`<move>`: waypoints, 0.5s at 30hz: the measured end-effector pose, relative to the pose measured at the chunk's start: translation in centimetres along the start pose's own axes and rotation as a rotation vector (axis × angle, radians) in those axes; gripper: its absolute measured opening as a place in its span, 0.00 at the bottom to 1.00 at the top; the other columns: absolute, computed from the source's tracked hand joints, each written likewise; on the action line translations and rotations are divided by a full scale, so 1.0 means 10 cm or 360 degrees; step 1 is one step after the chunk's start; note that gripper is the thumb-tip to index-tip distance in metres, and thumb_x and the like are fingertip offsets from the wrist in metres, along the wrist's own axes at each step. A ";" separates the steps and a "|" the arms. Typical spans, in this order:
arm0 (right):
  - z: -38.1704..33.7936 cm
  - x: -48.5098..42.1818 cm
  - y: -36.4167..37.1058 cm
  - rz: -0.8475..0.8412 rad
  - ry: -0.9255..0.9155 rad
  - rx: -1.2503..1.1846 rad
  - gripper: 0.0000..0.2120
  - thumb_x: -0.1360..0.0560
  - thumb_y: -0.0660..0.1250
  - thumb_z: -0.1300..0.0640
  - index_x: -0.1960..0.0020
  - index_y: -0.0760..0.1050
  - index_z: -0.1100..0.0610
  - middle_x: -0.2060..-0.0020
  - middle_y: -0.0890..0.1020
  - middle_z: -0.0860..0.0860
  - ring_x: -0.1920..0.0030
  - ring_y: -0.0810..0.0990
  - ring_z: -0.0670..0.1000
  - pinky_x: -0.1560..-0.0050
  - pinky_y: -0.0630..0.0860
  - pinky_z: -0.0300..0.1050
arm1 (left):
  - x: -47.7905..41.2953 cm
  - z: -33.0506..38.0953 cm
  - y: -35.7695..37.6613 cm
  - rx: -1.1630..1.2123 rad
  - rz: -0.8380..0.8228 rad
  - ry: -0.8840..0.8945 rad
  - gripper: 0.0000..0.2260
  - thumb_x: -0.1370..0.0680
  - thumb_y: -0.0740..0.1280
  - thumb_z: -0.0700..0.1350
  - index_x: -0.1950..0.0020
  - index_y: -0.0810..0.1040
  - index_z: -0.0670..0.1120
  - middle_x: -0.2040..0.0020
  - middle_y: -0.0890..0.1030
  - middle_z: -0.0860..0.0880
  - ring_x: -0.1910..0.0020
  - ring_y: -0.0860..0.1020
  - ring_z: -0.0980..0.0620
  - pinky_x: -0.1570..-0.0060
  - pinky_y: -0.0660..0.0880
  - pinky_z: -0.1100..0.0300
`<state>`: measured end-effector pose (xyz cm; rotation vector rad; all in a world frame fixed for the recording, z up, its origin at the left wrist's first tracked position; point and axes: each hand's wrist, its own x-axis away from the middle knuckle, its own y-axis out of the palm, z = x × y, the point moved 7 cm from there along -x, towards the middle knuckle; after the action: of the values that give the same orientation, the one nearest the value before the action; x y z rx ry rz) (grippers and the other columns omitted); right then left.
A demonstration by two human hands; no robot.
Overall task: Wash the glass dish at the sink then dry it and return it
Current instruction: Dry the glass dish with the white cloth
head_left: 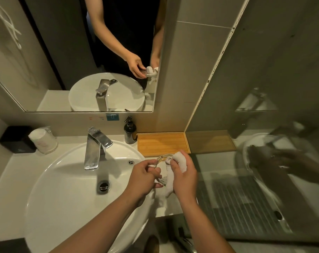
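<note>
Bathroom: a pale counter point(18, 172) is carrying one round white sink point(63, 189), with a wall mirror point(45, 61) above it and a glass shower screen point(264, 161) standing at 3 o'clock.

Step in hand, as judged: drying. No water is seen running from the one chrome tap point(95, 148), so the washing looks done and the return is still to come.

Glass dish point(161, 158), count one: it is being held in the air at the sink's 3 o'clock rim, just in front of the wooden tray point(162, 143).

Left hand point(144, 177): its fingers are pinching the near edge of the dish, thumb above, the rest curling under.

Right hand point(184, 178): its fingers are closing round one white cloth point(178, 159), pressing a bunched end into the dish while the tail is hanging down towards 6 o'clock.

Doing it well, by judgement: turning the dish with the left hand while the cloth is working round the inner wall and the rim, then wiping the underside; keeping a firm pinch, since wet glass is slippery; staying over the counter and not the floor.

Other items: one dark soap pump bottle point(130, 132) at 12 o'clock, touching the tray's left edge; one wrapped paper cup point(43, 140) at 10 o'clock; one black box point(16, 139) just beside it; one drain plug point(104, 187). The tray, likely the return spot, is lying bare.
</note>
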<state>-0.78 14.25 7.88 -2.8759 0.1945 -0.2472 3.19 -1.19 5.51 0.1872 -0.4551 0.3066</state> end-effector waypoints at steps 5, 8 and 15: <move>0.06 0.08 0.01 0.0105 0.0069 0.0010 0.20 0.17 0.65 0.53 0.27 0.69 0.43 0.32 0.77 0.48 0.34 0.77 0.52 0.34 0.77 0.55 | 0.08 -0.10 0.05 0.0191 0.0078 0.0009 0.11 0.20 0.67 0.37 0.40 0.78 0.49 0.52 0.83 0.38 0.55 0.84 0.45 0.56 0.85 0.48; 0.06 0.10 0.03 0.0081 0.0034 0.0082 0.20 0.16 0.62 0.55 0.26 0.66 0.42 0.31 0.76 0.49 0.33 0.77 0.54 0.34 0.77 0.58 | 0.09 -0.15 0.04 0.0216 0.0130 0.0017 0.11 0.20 0.67 0.38 0.41 0.78 0.50 0.50 0.84 0.41 0.52 0.85 0.45 0.49 0.84 0.43; 0.07 0.20 0.06 0.0220 0.0076 -0.0054 0.22 0.16 0.60 0.57 0.25 0.64 0.42 0.27 0.73 0.48 0.29 0.73 0.54 0.30 0.73 0.58 | 0.11 -0.21 0.10 0.0291 0.0210 -0.0036 0.12 0.20 0.68 0.39 0.37 0.78 0.48 0.47 0.84 0.41 0.49 0.85 0.44 0.46 0.83 0.43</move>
<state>1.27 13.55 7.38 -2.8753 0.4085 -0.2892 4.61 0.55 4.28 0.3403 -0.4628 0.4761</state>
